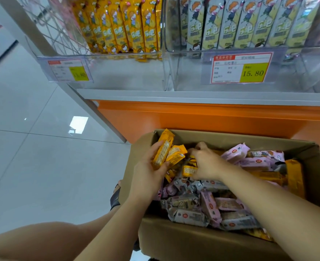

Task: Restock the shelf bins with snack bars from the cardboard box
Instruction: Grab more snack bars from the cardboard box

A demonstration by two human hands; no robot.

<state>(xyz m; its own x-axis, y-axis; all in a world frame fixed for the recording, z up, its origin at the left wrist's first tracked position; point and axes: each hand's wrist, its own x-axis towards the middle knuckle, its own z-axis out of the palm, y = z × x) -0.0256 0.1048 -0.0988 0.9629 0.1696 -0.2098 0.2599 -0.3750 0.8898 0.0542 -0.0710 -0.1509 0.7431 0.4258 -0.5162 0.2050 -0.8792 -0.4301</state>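
An open cardboard box (pixel 174 240) on the floor holds several loose snack bars in yellow, pink and grey wrappers. My left hand (pixel 148 172) grips a bunch of yellow bars (pixel 166 151) over the box's left side. My right hand (pixel 206 162) reaches into the pile beside it, fingers curled round another yellow bar (pixel 188 169). Above, a clear shelf bin (pixel 117 72) holds upright yellow bars (pixel 121 29). The clear bin (pixel 189 72) to its right holds grey and yellow-green bars (pixel 229 25).
Price tags reading 15.80 hang on the bin fronts (pixel 240 67). An orange shelf base (pixel 212 117) stands behind the box. Glossy white floor tiles (pixel 33 147) spread to the left. A dark sandal (pixel 115 198) shows beside the box's left wall.
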